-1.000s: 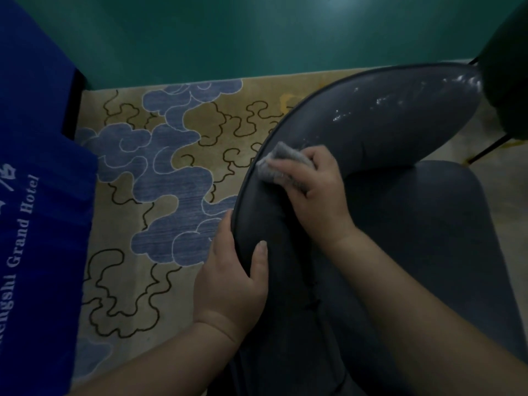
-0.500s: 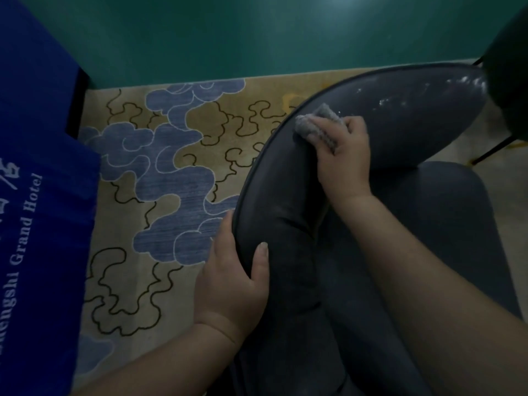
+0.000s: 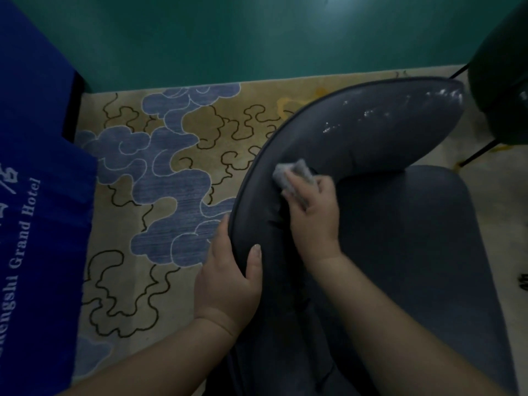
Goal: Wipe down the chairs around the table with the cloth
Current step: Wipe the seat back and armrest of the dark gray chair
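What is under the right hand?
A grey cloth lies under the right hand, pressed to the inner face of the chair back. Its upper part shows beyond the fingers; the rest, and the chair surface beneath, are covered.

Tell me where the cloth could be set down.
Free: the chair seat right of the right hand, and carpet between the blue cover and backrest. Crowded: the backrest's left rim, held by the left hand, with the cloth pressed there.

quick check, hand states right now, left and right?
Left hand: closed around the edge of the chair back.
Right hand: fingers pressing the cloth flat on the chair back.
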Available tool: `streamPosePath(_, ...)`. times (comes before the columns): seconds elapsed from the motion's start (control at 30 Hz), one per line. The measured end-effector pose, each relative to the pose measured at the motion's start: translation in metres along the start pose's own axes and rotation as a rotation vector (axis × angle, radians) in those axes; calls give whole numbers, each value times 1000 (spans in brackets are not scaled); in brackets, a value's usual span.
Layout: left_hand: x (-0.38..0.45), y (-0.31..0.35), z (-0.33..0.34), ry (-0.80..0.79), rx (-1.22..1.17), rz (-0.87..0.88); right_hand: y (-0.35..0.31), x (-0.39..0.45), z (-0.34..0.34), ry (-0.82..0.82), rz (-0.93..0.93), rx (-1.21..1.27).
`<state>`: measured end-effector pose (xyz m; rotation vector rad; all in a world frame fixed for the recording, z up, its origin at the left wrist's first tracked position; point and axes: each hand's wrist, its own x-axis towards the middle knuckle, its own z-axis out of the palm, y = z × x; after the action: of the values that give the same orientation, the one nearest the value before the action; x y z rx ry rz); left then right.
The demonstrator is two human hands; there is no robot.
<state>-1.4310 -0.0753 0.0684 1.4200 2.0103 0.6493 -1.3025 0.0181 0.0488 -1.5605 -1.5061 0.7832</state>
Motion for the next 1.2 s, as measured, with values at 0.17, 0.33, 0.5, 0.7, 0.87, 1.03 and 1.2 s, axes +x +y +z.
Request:
streamPosePath(0.17,-1,7,-4,-37,-2,-48,-11,-18,-22,-142,162,72)
streamPosePath(0.33,4,9,-14,-149,30,-63,-25,-10,-41,-6,187,65)
streamPosePath(0.5,41,13,-30,-324,143,-37,-22,-7,-50,100,243,45)
streamPosePath(0.7,122,41,-39,-497,203,168,-24,8,-38,271,361,57)
streamPosePath(0.87,189,65,-33,-696,175,318,-26,32,-11,428,477,104)
streamPosePath(1.03,234,79,-17,-823,161,406,-25,66,15,461,386,-1)
streamPosePath(1.2,251,86,1,-843,112,405,5,120,-9,557,438,-59)
